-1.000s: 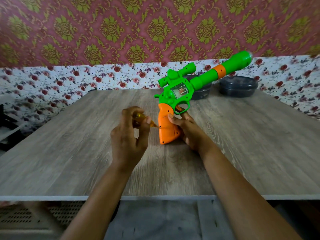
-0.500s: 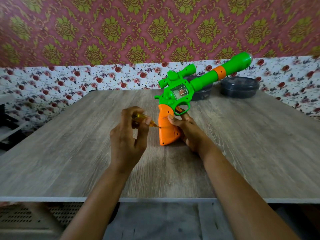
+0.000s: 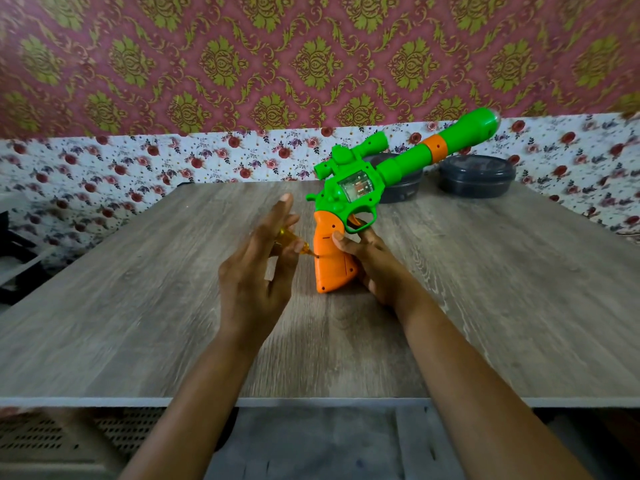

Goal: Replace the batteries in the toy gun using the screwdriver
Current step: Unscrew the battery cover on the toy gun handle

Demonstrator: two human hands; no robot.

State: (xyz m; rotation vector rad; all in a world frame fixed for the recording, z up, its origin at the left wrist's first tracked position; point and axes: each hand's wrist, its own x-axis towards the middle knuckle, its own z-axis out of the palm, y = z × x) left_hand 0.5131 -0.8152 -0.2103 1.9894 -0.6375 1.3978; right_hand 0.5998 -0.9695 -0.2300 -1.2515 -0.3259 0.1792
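Near the middle of the frame the gun [image 3: 349, 195] stands on the butt of its orange grip on the grey wood-grain worktop [image 3: 138, 306]. Its green body leans over and the long barrel, with one orange band, slants up toward the upper right. A small green scope sits on top, and a clear window shows in the side of the body. The right hand [image 3: 374, 261] is clamped on the grip from the right side. Its thumb lies across the near face, and the other fingers curl round the back just under the trigger guard. Left of the grip, the left hand [image 3: 256, 271] is held up with its fingers [image 3: 285, 202] stretched nearly straight and a little apart, pointing up and away. The yellow handle of the screwdriver [image 3: 289, 239] shows against those fingers. It lies almost level, and its tip touches the left edge of the orange grip about halfway up. The two hands are close together with only the grip between them. At the back right of the worktop sit two dark round tubs, one [image 3: 476, 174] in plain sight and the other [image 3: 403, 188] partly behind the barrel. Behind the worktop a floral wall runs below a pink and green patterned one.
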